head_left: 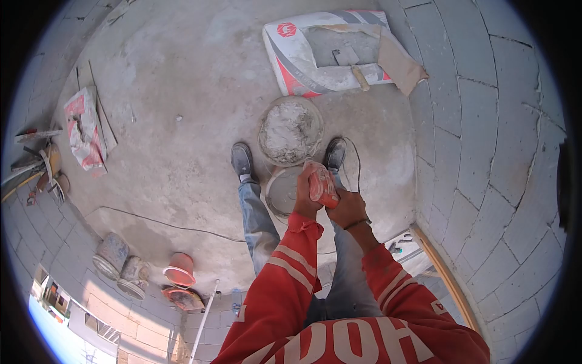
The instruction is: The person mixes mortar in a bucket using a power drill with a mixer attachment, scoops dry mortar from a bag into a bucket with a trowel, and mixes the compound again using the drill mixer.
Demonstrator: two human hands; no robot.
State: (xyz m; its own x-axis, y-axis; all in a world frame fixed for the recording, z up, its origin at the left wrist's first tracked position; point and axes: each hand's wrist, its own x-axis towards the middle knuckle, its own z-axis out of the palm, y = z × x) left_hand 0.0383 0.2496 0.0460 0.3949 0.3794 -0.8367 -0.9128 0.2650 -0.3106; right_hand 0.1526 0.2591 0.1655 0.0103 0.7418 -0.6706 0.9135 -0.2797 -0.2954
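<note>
A red power tool (322, 187), dusted with pale powder, is held in both hands above a bucket of smooth grey mix (282, 193). My left hand (307, 193) is wrapped round the tool's far end. Around its near end are the fingers of my right hand (349, 208). The tool's lower end is hidden. Just beyond, between my shoes, a round tub (262, 134) holds a heap of pale powder and wet grey mix.
An opened cement bag (291, 57) with a trowel (360, 77) lies ahead near the right block wall (503, 121). A black cable (176, 225) crosses the floor at left. Buckets (180, 269) stand lower left; a torn bag (85, 130) lies farther left.
</note>
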